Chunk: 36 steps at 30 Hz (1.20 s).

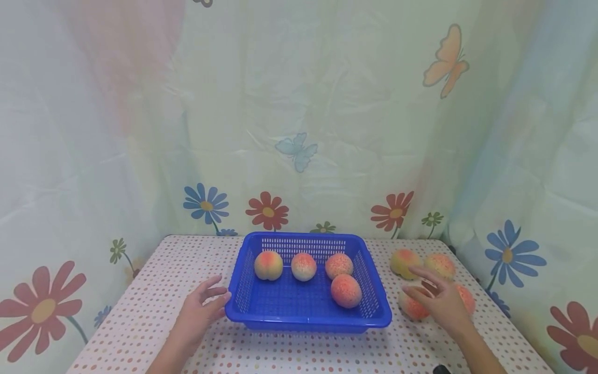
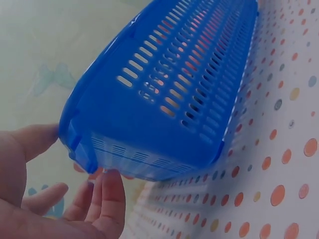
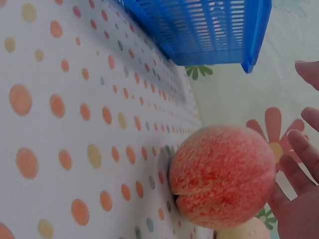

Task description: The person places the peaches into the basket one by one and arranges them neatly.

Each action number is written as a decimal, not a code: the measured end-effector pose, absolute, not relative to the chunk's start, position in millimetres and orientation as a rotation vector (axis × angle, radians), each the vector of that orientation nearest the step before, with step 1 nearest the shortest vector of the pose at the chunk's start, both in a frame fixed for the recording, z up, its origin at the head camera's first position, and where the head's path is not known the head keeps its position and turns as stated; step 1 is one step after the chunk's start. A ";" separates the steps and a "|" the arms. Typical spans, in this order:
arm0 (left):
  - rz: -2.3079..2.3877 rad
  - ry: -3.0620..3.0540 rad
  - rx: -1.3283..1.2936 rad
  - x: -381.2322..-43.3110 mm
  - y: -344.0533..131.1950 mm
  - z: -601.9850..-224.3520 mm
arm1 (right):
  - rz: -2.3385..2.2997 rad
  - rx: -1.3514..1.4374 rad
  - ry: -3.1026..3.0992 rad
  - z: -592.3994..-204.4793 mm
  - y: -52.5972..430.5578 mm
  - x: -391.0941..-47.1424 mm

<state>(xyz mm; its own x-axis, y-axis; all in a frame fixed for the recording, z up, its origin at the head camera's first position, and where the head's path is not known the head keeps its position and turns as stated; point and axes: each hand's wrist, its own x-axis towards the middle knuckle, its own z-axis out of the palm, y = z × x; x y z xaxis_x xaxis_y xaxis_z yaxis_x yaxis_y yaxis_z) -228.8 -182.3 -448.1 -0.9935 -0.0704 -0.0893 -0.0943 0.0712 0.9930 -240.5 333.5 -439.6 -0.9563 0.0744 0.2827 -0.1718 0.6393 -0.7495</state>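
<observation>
A blue plastic basket (image 1: 308, 320) stands mid-table with several peaches inside, among them a yellowish peach (image 1: 268, 266) at left and a redder peach (image 1: 347, 291) at front right. My left hand (image 1: 201, 305) is beside the basket's left edge, fingers loosely bent; in the left wrist view the thumb tip meets the rim (image 2: 79, 92). To the basket's right, my right hand (image 1: 439, 298) hovers over a group of peaches, fingers spread and nothing held. A red speckled peach (image 3: 224, 177) lies just beside those fingers in the right wrist view. The hand partly covers the peaches behind it.
A dotted cloth (image 1: 154, 291) covers the table. Behind and at both sides hangs a curtain (image 1: 299, 104) printed with flowers and butterflies. Near the right forearm, a small black object (image 1: 440, 369) shows at the bottom edge.
</observation>
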 end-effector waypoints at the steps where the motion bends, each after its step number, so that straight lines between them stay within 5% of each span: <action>1: 2.127 2.274 -0.167 -229.2 -182.1 -448.8 | 1.225 0.073 -2.581 -441.0 334.8 -241.0; 36: 2.215 1.934 0.031 -241.3 -187.9 -449.4 | 1.158 -0.143 -2.859 -462.7 348.7 -245.4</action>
<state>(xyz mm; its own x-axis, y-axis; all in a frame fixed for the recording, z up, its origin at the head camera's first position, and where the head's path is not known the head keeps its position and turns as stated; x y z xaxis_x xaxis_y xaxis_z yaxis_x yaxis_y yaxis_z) -241.3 -187.9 -449.4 -0.9796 0.1640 -0.1157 -0.1367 -0.1231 0.9829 -245.4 348.7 -462.7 -0.9943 0.1059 0.0153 0.0654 0.7147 -0.6963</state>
